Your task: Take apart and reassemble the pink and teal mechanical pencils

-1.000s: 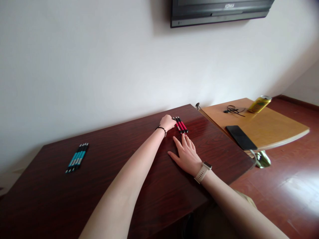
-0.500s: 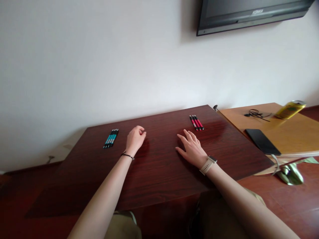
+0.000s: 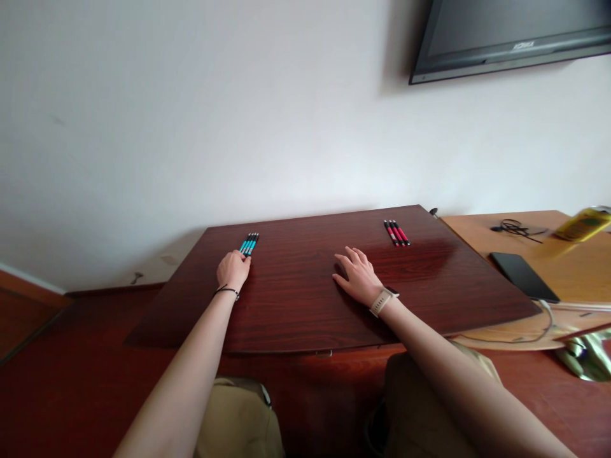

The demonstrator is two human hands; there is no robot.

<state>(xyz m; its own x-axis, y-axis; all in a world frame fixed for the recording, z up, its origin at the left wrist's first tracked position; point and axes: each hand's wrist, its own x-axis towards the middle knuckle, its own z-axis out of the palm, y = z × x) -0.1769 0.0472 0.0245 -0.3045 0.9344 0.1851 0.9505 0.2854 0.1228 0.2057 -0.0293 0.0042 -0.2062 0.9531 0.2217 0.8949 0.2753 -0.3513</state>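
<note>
On the left of the dark brown table (image 3: 296, 286) lies a row of several blue pens (image 3: 249, 245) with black ends, side by side. My left hand (image 3: 233, 270), a dark band at its wrist, is at their near ends, thumb on the right side and curled fingers on the left. The hand covers those near ends and part of its own fingers. Resting on the tabletop right of the middle, my right hand (image 3: 359, 276) has its fingers spread and holds nothing. Beyond it, to the right, is a row of red pens (image 3: 396, 233) with black ends.
A lighter wooden table (image 3: 577, 273) adjoins on the right, bearing a black phone (image 3: 522, 276), a black cable (image 3: 518, 229) and a yellow can (image 3: 585, 224). A television (image 3: 515, 38) hangs on the white wall (image 3: 214, 114) behind.
My left hand has moved left from the middle of the table to the near ends of the blue pens. The view has shifted left; my right hand stays spread on the table.
</note>
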